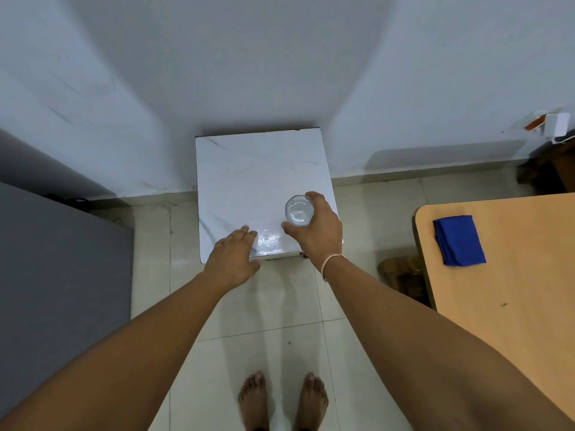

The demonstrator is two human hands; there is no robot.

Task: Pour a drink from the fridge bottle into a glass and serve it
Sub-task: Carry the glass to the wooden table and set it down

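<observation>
A clear drinking glass (299, 210) stands upright over the near right part of a small white marble-topped table (255, 169). My right hand (317, 231) wraps around the glass from the right, fingers closed on its side. My left hand (231, 258) lies flat, palm down, on the table's near left edge, fingers together and holding nothing. A small wet patch (267, 242) glistens on the tabletop between the two hands. No bottle is in view.
A grey appliance top (56, 259) fills the left side. At the right is a wooden table (504, 262) with a folded blue cloth (459, 239) on it. My bare feet (283, 399) stand on pale floor tiles. A white wall rises behind the small table.
</observation>
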